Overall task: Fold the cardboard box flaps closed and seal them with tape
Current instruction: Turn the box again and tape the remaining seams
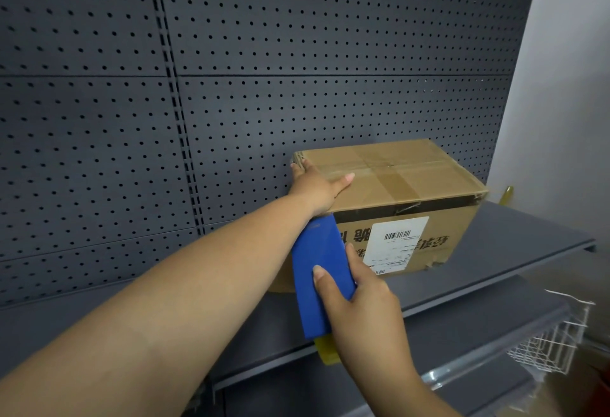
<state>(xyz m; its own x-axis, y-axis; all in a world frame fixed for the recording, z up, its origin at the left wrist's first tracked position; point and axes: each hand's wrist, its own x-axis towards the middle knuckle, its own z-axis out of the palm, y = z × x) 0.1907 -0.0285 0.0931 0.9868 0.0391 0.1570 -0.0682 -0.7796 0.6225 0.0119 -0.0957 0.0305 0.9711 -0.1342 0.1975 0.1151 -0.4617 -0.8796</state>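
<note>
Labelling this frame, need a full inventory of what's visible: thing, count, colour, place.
cardboard box: 1, brown, taped shut, on upper shelf
shipping label: 1, white, box front
tape dispenser: 1, blue, against box's left front corner
shelf: 2, dark grey, one below the other
pegboard panel: dark grey, behind shelves
wire basket: 1, white, lower right
left hand: 1, flat on box top, left edge
right hand: 1, grips dispenser

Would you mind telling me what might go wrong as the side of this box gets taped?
1. The cardboard box sits near the shelf's front edge; pushing the blue tape dispenser against it could shift it, with only the left hand steadying a top corner.
2. The box's torn lower right corner may tape poorly.
</note>
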